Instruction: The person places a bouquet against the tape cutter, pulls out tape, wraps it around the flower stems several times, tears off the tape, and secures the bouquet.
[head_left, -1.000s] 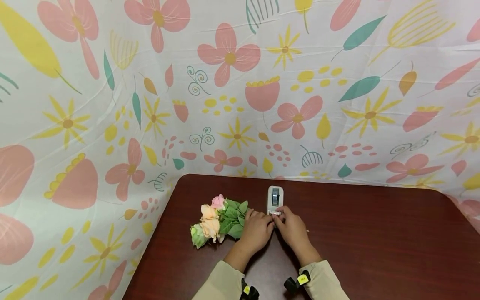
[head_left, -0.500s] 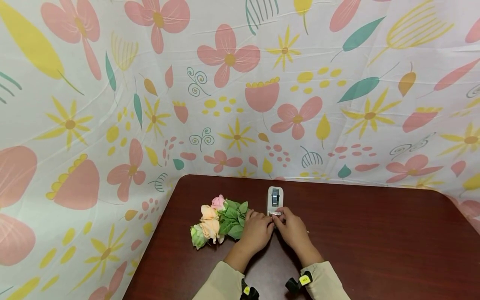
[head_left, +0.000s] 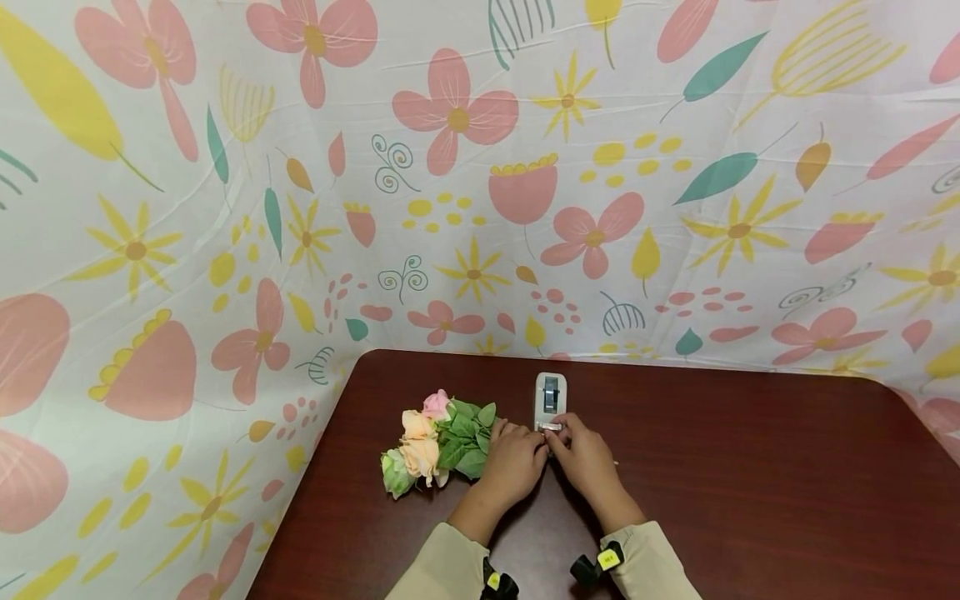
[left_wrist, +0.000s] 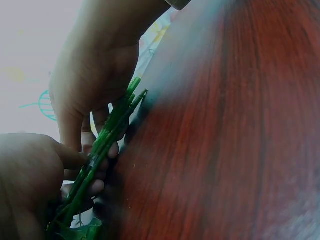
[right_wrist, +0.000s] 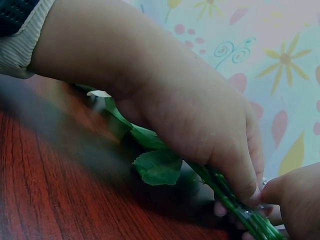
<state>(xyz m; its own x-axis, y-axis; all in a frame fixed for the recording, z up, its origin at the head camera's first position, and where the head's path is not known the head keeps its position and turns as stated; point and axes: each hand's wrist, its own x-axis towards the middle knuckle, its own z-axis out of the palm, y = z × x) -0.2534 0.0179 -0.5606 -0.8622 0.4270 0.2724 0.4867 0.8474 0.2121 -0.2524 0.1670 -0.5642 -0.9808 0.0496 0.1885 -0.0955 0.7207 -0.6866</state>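
Observation:
A bouquet of roses (head_left: 420,446) in pink, peach and pale green lies on its side, blooms to the left. Close to its leaves (head_left: 461,435), my left hand (head_left: 514,458) grips the bundled green stems (left_wrist: 115,117). My right hand (head_left: 585,458) holds the same stems nearer their cut ends, thumb and fingertips close beside the left thumb. A shiny strip of clear tape (right_wrist: 246,212) shows on the stems between the two hands. Just beyond my fingertips stands a light grey tape dispenser (head_left: 551,392) with its roll inside. The hands hide part of the stems.
The dark red-brown wooden table (head_left: 750,475) stretches widely to the right. A white cloth (head_left: 465,208) printed with flowers and leaves hangs behind the table and along its left side.

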